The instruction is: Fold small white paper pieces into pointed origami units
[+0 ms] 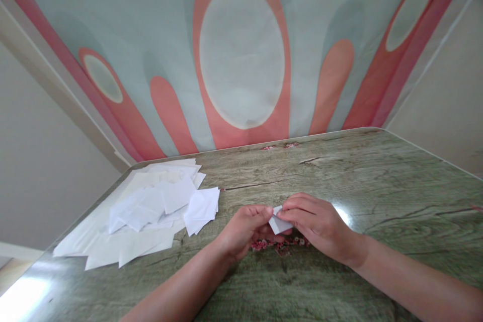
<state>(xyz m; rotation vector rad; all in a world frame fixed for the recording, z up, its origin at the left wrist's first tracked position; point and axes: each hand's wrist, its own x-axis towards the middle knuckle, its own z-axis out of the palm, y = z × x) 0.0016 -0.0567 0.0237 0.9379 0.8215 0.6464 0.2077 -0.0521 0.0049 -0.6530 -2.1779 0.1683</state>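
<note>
Patterned in coral and pale green, the wall [241, 55] rises behind a wood-grain table [377, 186] with rounded far corners. At the left, big sheets [147, 249] of white paper lie fanned over one another near the table's edge. On top of them sit loose squares [141, 209], scattered and overlapping; whether any carries a crease is too faint to tell. Just right of these, a small stack [202, 210] of similar squares lies at the pile's side, its edges uneven.

Next comes the left hand [241, 231], thumb above and fingers below, pinching the near-left part of a small paper [279, 225]. That paper is held between the two hands, above printed flowers [279, 246] on the tabletop. It looks smaller than the squares and seems folded, so I judge the folding begun; how many folds it has, or whether more remain, I cannot tell. To its right, the right hand [320, 221] grips its other side, fingertips pressed onto it. Judging by the flat squares and stack, most of the paper is unworked, with this one piece in progress.
</note>
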